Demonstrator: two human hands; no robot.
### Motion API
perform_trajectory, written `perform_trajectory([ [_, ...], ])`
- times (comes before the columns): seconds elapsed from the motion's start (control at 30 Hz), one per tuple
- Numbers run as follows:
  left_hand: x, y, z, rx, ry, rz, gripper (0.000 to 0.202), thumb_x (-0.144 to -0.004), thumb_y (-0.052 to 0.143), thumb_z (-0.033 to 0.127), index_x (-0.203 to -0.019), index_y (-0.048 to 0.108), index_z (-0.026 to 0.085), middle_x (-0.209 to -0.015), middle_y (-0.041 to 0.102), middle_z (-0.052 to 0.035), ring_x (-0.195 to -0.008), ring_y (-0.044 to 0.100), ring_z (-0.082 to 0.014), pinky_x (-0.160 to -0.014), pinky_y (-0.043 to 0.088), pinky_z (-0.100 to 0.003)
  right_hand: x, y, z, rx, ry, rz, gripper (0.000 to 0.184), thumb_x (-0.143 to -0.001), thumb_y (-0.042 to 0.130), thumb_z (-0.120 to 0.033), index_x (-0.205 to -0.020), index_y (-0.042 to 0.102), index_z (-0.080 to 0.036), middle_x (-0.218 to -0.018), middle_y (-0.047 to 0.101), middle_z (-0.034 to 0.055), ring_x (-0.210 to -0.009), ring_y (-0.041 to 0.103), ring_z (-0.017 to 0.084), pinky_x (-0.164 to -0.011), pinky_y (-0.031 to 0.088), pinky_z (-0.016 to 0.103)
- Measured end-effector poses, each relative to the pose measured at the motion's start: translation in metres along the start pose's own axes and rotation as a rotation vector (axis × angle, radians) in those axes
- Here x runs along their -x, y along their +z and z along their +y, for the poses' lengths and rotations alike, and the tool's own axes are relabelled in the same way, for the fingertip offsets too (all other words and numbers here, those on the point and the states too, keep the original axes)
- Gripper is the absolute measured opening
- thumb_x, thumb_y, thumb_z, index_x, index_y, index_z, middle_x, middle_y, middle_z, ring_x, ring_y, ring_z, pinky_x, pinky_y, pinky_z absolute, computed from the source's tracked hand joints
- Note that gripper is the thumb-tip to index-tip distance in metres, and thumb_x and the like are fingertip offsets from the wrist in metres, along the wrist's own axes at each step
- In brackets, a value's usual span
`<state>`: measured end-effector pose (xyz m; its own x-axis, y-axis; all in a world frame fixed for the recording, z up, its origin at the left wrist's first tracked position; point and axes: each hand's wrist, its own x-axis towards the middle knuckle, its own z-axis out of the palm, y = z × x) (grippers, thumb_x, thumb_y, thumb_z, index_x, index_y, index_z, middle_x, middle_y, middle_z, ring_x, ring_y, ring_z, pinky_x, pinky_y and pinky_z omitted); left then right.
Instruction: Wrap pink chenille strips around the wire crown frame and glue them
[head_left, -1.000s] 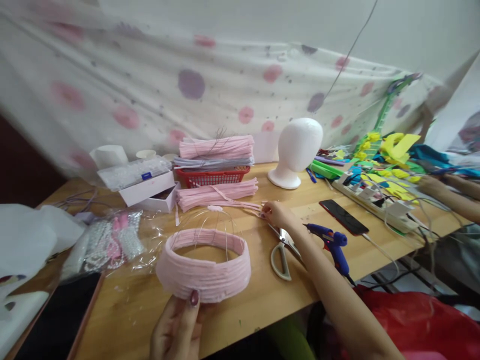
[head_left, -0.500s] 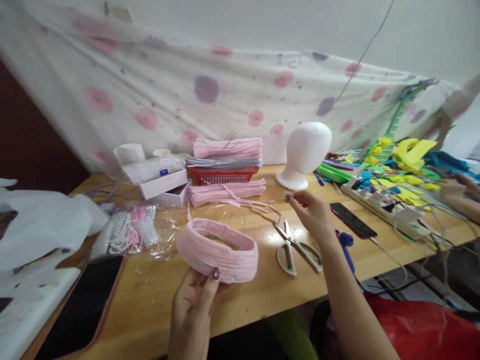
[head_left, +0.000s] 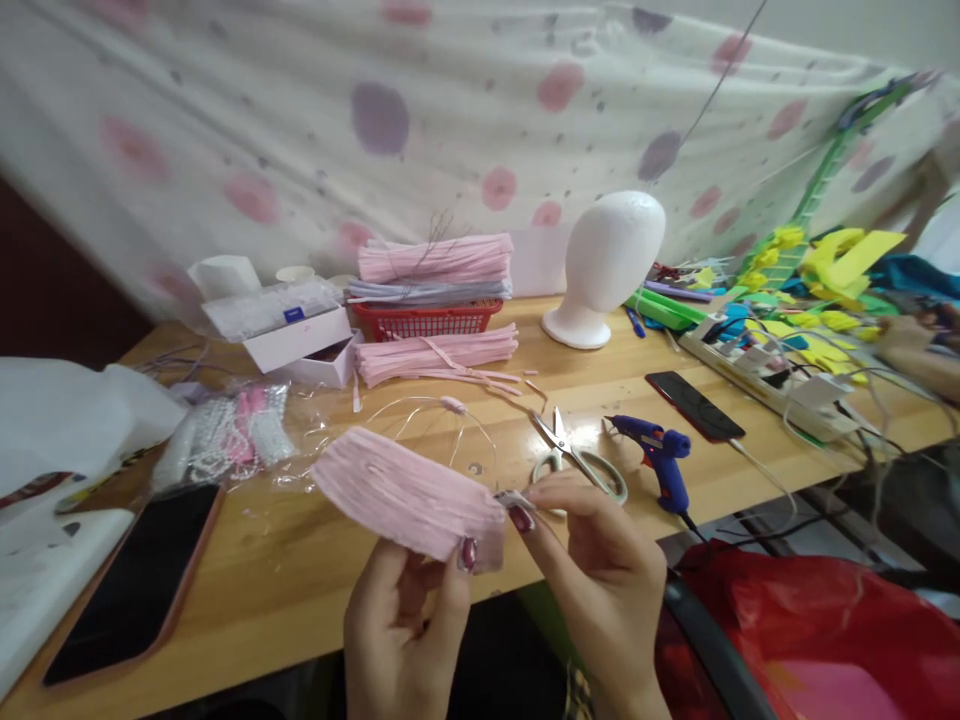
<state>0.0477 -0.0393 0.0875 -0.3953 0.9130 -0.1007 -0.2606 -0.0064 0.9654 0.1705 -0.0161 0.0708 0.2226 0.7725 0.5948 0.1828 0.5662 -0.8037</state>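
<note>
My left hand (head_left: 412,620) is closed on the lower edge of a pink band (head_left: 405,490), built of fuzzy strips in rows. Thin wires arch up behind the band and meet at a small pink wrap (head_left: 453,405). Pinched between my right thumb and forefinger is a small whitish piece (head_left: 516,499), too small to name; my right hand (head_left: 592,570) brings it against the band's right end. Beyond my right hand lie open scissors (head_left: 574,455) with pale handles. A blue glue gun (head_left: 656,455) stands to their right.
Pink fuzzy stems (head_left: 439,355) lie before a red basket (head_left: 427,320). A white foam head (head_left: 611,265) stands behind the scissors. Phones (head_left: 135,580) (head_left: 694,405), bagged beads (head_left: 232,430) and a power strip (head_left: 772,385) surround the work. Another person's hand (head_left: 915,350) is at far right.
My right hand has moved left and down from near the foam head to the band's right end, with the small piece. The band is turned and tilted. The view has shifted downward.
</note>
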Motion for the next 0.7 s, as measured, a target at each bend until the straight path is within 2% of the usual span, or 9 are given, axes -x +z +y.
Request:
perform_trajectory([
  [0.23,0.009,0.006,-0.007,-0.069,0.089,0.043,0.015,-0.069,0.083,0.034,-0.075,0.077,0.022,-0.077,0.079,-0.0062,-0.074,0.077,-0.0263,-0.064,0.064,-0.030,0.003,0.003,-0.001,0.010,0.123,0.026,0.007,-0.088,0.075,-0.020,-0.088,0.074,-0.027,-0.088,0.066,0.0010,-0.085,0.064,0.017,-0.075,0.054,0.030],
  [0.37,0.012,0.006,-0.008,-0.063,0.092,0.065,0.012,-0.070,0.082,0.032,-0.075,0.077,0.023,-0.077,0.080,-0.0051,-0.068,0.076,-0.0239,-0.064,0.064,-0.030,0.006,0.005,-0.003,-0.041,0.140,0.017,0.006,-0.088,0.075,-0.021,-0.087,0.074,-0.026,-0.087,0.065,0.0008,-0.084,0.063,0.016,-0.075,0.053,0.030],
  [0.53,0.014,0.005,-0.009,-0.046,0.096,0.111,0.014,-0.070,0.083,0.033,-0.078,0.077,0.022,-0.078,0.081,-0.0045,-0.066,0.077,-0.0239,-0.065,0.065,-0.031,0.013,0.010,-0.001,-0.069,0.150,0.077,0.007,-0.089,0.074,-0.020,-0.084,0.070,-0.025,-0.089,0.063,0.0009,-0.088,0.063,0.017,-0.078,0.052,0.030],
  [0.7,0.016,0.005,-0.011,-0.020,0.120,0.125,0.012,-0.070,0.083,0.030,-0.078,0.078,0.024,-0.078,0.081,-0.0023,-0.067,0.077,-0.0215,-0.065,0.064,-0.027,0.019,0.012,-0.001,-0.005,0.118,0.124,0.008,-0.090,0.071,-0.018,-0.086,0.068,-0.025,-0.096,0.059,0.0017,-0.095,0.061,0.017,-0.084,0.050,0.033],
])
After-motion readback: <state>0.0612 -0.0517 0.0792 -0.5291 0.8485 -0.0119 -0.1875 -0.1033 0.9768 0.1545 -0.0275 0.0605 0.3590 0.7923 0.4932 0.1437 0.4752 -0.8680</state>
